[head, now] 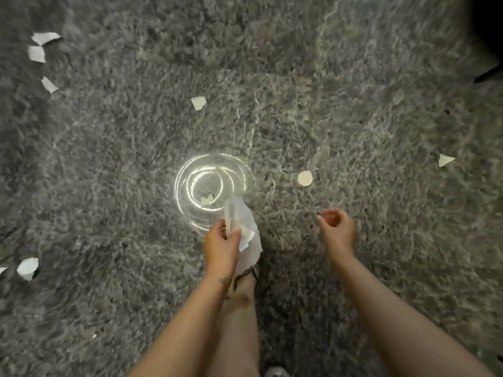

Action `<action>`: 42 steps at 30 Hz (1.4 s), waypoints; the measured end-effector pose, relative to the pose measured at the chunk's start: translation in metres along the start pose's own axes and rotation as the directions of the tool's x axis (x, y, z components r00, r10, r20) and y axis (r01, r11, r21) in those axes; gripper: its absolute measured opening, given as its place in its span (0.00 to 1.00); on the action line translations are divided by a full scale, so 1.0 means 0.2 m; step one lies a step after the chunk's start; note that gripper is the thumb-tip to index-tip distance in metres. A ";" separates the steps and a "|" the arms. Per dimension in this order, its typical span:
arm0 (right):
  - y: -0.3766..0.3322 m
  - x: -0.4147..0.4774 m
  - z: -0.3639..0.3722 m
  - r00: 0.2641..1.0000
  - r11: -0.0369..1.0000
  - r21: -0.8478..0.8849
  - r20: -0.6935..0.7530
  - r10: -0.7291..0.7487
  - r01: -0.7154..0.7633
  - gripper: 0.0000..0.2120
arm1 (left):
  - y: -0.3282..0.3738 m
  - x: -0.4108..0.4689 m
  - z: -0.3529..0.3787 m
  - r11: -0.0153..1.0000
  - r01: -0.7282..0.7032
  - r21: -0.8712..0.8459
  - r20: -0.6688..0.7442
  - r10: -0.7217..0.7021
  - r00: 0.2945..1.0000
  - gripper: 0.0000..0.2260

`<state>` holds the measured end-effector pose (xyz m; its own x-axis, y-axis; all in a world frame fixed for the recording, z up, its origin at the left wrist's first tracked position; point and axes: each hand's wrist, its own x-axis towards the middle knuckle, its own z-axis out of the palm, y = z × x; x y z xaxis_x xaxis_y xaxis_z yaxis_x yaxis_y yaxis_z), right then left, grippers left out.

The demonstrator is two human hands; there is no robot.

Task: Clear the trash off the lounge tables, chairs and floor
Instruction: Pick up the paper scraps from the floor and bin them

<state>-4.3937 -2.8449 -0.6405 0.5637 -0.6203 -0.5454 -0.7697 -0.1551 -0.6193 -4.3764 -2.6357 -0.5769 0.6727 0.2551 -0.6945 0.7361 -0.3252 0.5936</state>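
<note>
Looking down on grey shag carpet (109, 159). Gripping a pale wad (249, 248), possibly paper with clear plastic, in left hand (220, 247) fingers. Hanging loosely curled, empty: right hand (337, 227). Lying scattered over the carpet: paper scraps (198, 102).

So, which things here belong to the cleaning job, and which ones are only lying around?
Belongs to the job:
- paper scraps scattered over the carpet, including a round scrap
- clear cup and white paper, held in the left hand
- right hand, holding nothing

Only there:
- grey carpet
- light rings on it
- dark object at the right edge
</note>
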 end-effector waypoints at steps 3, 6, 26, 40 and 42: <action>-0.05 0.30 0.10 1.000 0.995 -0.094 0.014 0.018 -0.017 0.06 | 0.02 0.22 0.05 0.999 0.033 0.024 -0.005 -0.033 0.999 0.05; -0.05 0.55 0.20 0.999 0.984 -0.174 0.041 0.032 -0.024 0.09 | 0.00 0.37 0.12 0.998 0.059 0.007 -0.026 -0.058 0.998 0.06; 0.03 0.81 0.75 0.951 0.978 -0.200 0.308 0.004 0.060 0.15 | -0.26 0.89 0.41 0.916 0.238 -0.324 -0.087 -0.280 0.956 0.11; -0.33 0.20 1.23 0.462 0.871 -0.130 0.879 -0.120 0.474 0.06 | -0.25 0.83 0.10 0.838 0.079 -0.540 -0.388 -0.331 0.860 0.03; -0.29 0.23 1.33 0.566 0.903 -0.124 0.811 -0.147 0.412 0.06 | -0.35 0.88 0.02 0.830 0.068 -0.554 -0.460 -0.373 0.806 0.04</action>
<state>-4.2433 -2.6593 -0.7805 0.6750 0.2954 -0.6761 -0.4997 -0.4912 -0.7135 -4.3098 -2.5724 -0.7429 0.3018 0.7459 -0.5938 0.6976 0.2517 0.6708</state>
